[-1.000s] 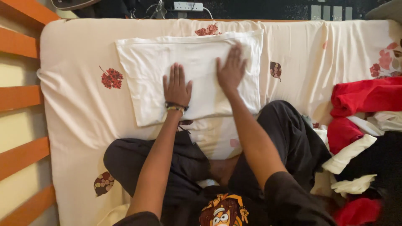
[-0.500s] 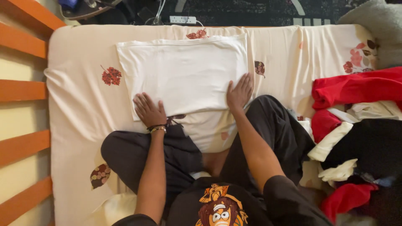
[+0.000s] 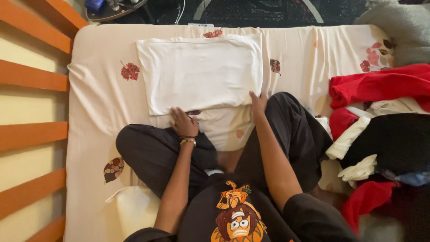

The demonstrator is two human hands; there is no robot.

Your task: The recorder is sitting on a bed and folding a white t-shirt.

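White folded cloth [image 3: 201, 71] lies flat on the cream sheet [image 3: 98, 116], near the far edge of the mattress, a neat rectangle with its near edge just ahead of my knees. My left hand [image 3: 182, 122] sits at the near-left corner, fingers curled down onto the hem; whether they pinch it or only press, I cannot tell. My right hand [image 3: 258, 102] rests at the near-right corner, fingers extended, touching the edge, nothing clearly gripped. Judgement: folding step, both hands set at the near edge. The next move calls for an even hold on both corners so the edge lifts straight. Pile of red, black and white clothes [image 3: 380, 125] waits at my right, well apart.
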